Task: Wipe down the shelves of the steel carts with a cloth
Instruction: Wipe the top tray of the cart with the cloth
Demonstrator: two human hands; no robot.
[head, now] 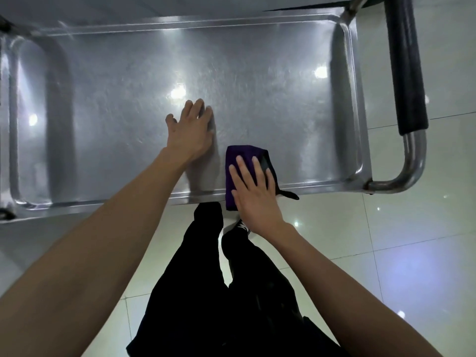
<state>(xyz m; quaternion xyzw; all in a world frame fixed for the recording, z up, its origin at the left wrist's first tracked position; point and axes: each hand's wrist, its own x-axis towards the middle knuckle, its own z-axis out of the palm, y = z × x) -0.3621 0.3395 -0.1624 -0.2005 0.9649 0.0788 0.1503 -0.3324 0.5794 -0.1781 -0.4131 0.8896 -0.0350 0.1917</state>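
Because the folded purple cloth (pixel 233 161) straddles the near rim of the cart's top shelf (pixel 128 60), with its near end hanging past the edge under the heel of the right hand (pixel 253 191), the likeliest slip from here is that a pull toward the body drags it off the steel and down toward the floor. That hand lies flat on the cloth with fingers straight, pressing and not grasping, so nothing pins the fabric if it slides. A dark strip (pixel 289 195) of the cloth trails over the rim just right of the hand and could snag there. Just left and a little farther out, the left hand (pixel 189 132) is released, fingers spread, on or just above the bare shelf; which, I cannot tell. If weight goes onto it, the cart may roll away, though no wheels show.

Nearest of all, below both hands, are the person's dark trousers (pixel 231 305) over pale glossy floor tiles (pixel 386 240) that mirror ceiling lights. Beyond the hands the shelf is a brushed steel tray with a raised lip, finely scratched and bright with glare, so smears would be hard to judge. Well right of the right hand runs the tubular push handle (pixel 404 73) with its black grip.
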